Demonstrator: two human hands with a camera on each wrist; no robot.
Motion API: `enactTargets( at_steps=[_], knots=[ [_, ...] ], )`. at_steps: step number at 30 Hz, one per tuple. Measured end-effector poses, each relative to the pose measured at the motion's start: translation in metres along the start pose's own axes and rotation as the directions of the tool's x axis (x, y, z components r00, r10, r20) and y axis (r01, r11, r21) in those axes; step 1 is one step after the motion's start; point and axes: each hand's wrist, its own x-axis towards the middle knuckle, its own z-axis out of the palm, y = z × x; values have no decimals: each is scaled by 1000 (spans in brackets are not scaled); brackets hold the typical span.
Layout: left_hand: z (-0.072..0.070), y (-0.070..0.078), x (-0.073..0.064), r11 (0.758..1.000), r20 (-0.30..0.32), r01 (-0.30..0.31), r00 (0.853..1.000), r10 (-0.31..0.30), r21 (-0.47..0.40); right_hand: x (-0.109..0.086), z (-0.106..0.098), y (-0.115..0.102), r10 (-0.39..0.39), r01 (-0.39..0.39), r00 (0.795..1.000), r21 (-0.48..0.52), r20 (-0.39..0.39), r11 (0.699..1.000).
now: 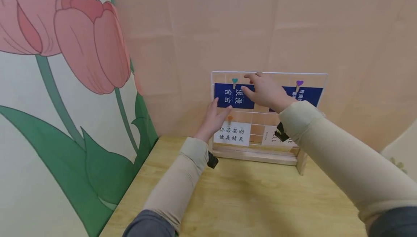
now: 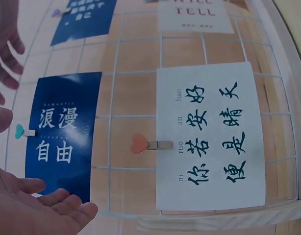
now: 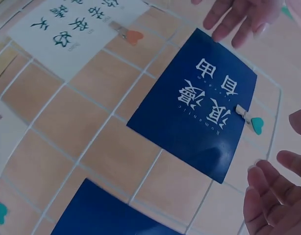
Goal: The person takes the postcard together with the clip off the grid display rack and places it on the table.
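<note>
A dark blue card with white characters hangs sideways on a white wire grid, pinned by a small clothespin with a teal heart. My left hand is at the card's lower left, fingers spread and nearly straight. Its fingertips overlap the card's edge in the left wrist view. Over the card's right side, near the grid's top, my right hand has loosely bent fingers and holds nothing. In the right wrist view the card shows whole between the two hands, with the teal heart clip on its edge.
The wire grid stands in a wooden base on a wood-patterned table. A white card hangs by an orange heart clip. A purple heart clip holds another blue card. Behind is a peach cloth.
</note>
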Motion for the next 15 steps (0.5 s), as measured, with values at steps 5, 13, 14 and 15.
enactTargets(
  at_steps=[5, 13, 14, 15],
  knots=[
    [1, 3, 7, 1000, -7, 8, 1000, -8, 5, 17, 6, -5, 20, -19, 999, -40, 25, 999],
    [3, 6, 12, 1000, -66, 15, 998, -15, 3, 37, 12, -8, 29, -24, 997, -88, 65, 996],
    [2, 5, 13, 1000, -69, 13, 998, -13, -3, 39, 13, -8, 31, -24, 997, -93, 70, 995],
    [2, 3, 14, 1000, -75, 5, 997, -6, -12, 41, 14, -8, 32, -25, 997, -96, 76, 995]
  ],
)
